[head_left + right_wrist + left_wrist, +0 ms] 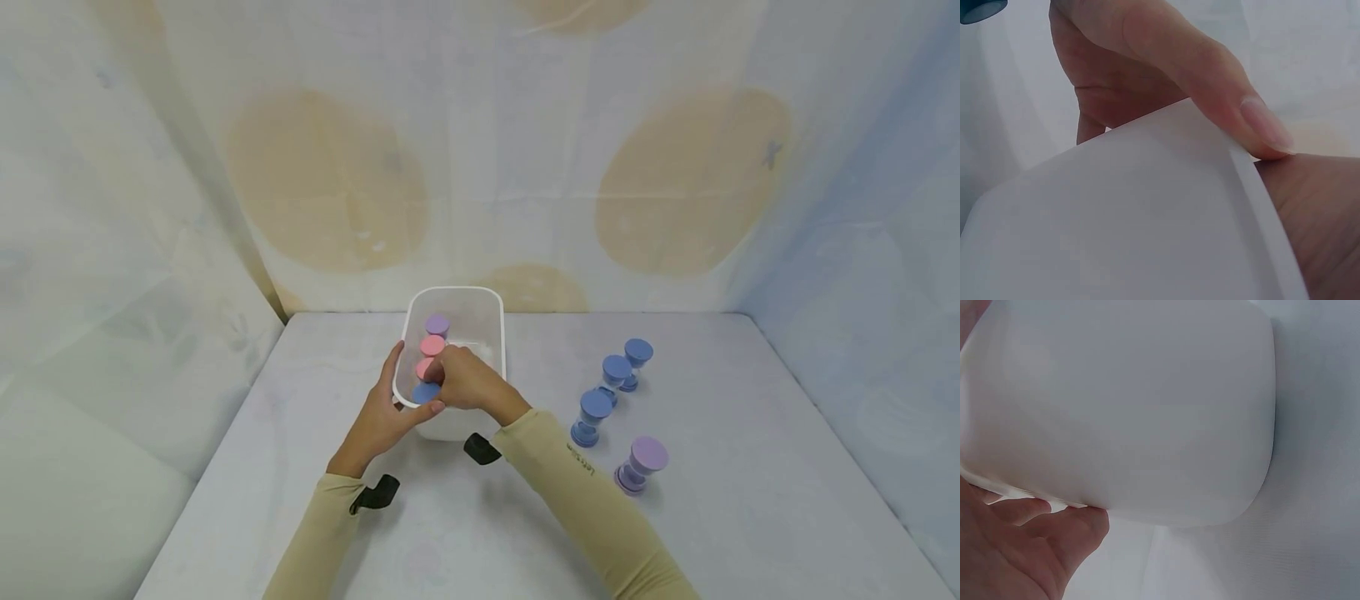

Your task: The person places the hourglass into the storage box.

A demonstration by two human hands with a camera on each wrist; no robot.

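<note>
A pale surface (750,517) fills the lower half of the head view, backed by a draped cloth (525,167) printed with large tan ovals. At the centre of the frame stands a white bin (491,333), long and round-cornered, its near end toward the person. The left hand (382,417) grips the bin's near left rim, thumb hooked over the edge and fingers against the outer wall; the left wrist view shows the same fingers pressed to the white wall. The right hand (465,382) reaches over the near rim into the bin, fingers curled around a pink spool (424,367) that lies just under its fingertips, mostly hidden by them. Just below that hand, touching the near end of the bin, sits a blue spool (425,392). Further up the bin lie another pink spool (432,345) and a purple spool (437,325). To the right of the bin, well apart from both hands, three blue spools (615,371) stand upright in a slanting row, with a purple one (641,465) nearest the lower right.
</note>
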